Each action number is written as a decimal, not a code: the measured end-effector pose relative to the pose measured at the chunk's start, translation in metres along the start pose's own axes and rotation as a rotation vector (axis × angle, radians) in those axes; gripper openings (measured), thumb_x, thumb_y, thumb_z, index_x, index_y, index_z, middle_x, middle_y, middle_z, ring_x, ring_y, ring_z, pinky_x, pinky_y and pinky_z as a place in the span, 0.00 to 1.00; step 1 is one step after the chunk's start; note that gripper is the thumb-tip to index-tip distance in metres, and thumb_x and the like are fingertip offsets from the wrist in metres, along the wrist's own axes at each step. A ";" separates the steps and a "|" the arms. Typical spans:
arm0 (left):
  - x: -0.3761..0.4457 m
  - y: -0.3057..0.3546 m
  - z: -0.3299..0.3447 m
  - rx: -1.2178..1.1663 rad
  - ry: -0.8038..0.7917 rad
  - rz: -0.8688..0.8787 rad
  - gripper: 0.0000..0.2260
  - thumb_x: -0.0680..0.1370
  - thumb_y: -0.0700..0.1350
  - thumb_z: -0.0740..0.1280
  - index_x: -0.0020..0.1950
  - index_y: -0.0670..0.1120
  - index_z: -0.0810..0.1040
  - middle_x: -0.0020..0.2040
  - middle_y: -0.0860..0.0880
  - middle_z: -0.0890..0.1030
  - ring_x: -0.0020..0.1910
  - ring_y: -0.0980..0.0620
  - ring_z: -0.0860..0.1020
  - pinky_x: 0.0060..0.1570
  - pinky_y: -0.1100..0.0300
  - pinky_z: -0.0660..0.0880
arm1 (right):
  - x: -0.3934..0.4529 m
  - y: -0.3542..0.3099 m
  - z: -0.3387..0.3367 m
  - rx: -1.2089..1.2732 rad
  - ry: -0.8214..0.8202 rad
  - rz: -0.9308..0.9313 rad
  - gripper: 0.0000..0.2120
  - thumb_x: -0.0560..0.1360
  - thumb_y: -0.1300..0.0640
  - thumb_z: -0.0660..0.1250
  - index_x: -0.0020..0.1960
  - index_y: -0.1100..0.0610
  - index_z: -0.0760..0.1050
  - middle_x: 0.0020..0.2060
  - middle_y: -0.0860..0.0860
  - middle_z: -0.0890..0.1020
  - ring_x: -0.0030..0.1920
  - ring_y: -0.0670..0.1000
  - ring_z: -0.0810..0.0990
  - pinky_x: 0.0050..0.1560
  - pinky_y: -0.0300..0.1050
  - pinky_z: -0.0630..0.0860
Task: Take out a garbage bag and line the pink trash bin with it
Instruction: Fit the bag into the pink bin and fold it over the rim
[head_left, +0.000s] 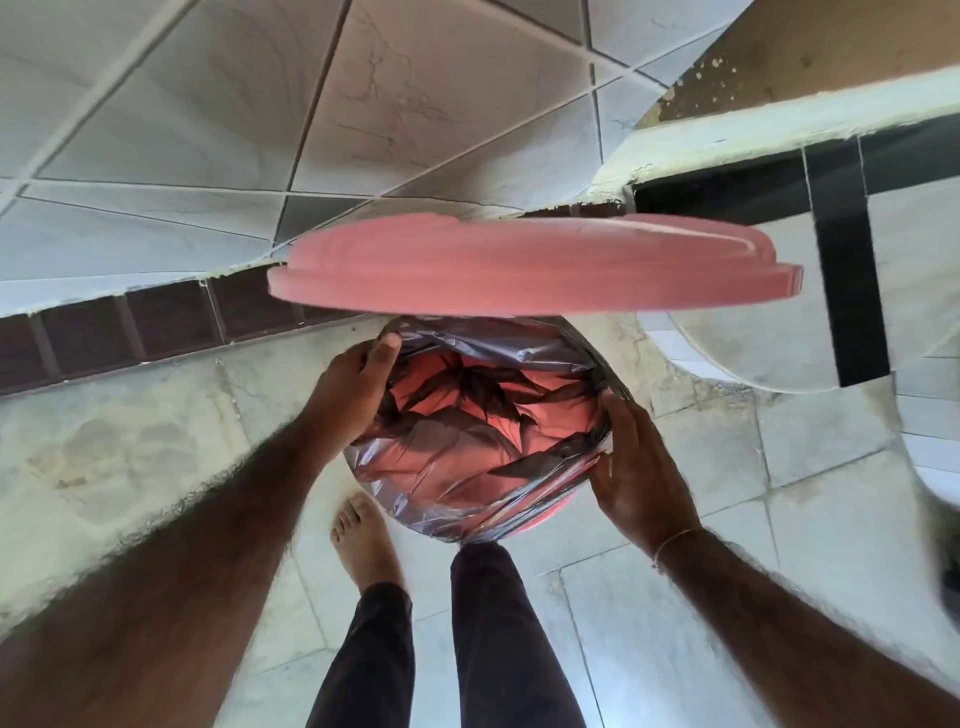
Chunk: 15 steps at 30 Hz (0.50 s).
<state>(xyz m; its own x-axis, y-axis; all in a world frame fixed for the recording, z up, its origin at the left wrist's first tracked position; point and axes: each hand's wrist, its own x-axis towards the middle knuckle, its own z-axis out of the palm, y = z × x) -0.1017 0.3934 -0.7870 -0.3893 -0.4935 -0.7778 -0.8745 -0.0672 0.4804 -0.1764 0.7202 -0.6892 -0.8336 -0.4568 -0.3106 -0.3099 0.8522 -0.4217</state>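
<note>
The pink trash bin (558, 512) stands on the floor right in front of my legs, its round lid (530, 262) raised open on the far side. A thin grey garbage bag (467, 457) sits inside it, its mouth folded over most of the rim, and the pink inside glows through the plastic. My left hand (350, 395) grips the bag's edge on the bin's left rim. On the right rim, my right hand (641, 467) presses the bag's edge with its fingers curled over it.
The bin is close to a tiled wall (260, 114) with a dark brown skirting strip (130, 332). A white curved fixture (769, 338) stands at the right. My bare foot (363, 540) and trouser legs are just below the bin on the pale floor tiles.
</note>
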 end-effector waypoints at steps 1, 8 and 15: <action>-0.008 0.068 -0.010 0.204 0.108 0.154 0.23 0.82 0.58 0.54 0.58 0.41 0.76 0.44 0.40 0.81 0.44 0.42 0.79 0.49 0.49 0.75 | -0.005 0.003 0.005 -0.042 0.021 0.007 0.28 0.70 0.66 0.66 0.69 0.61 0.63 0.63 0.64 0.73 0.62 0.63 0.75 0.59 0.57 0.77; -0.040 0.070 -0.009 0.165 -0.038 0.214 0.35 0.71 0.73 0.53 0.54 0.45 0.80 0.49 0.43 0.83 0.48 0.42 0.81 0.53 0.44 0.78 | -0.030 0.002 0.022 -0.185 -0.142 -0.068 0.16 0.67 0.63 0.68 0.53 0.58 0.71 0.47 0.57 0.78 0.45 0.59 0.78 0.44 0.52 0.79; -0.059 0.058 -0.012 0.149 0.243 0.302 0.21 0.77 0.61 0.59 0.54 0.46 0.79 0.52 0.44 0.82 0.52 0.45 0.79 0.54 0.50 0.75 | -0.017 -0.023 0.033 0.727 -0.066 0.829 0.09 0.74 0.66 0.64 0.35 0.59 0.73 0.31 0.53 0.79 0.35 0.54 0.81 0.33 0.34 0.74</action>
<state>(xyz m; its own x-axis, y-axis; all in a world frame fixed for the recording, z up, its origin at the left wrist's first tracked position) -0.1258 0.4082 -0.7081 -0.5708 -0.6631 -0.4842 -0.7707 0.2293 0.5946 -0.1395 0.6998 -0.7024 -0.6254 0.1558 -0.7646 0.6949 0.5569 -0.4549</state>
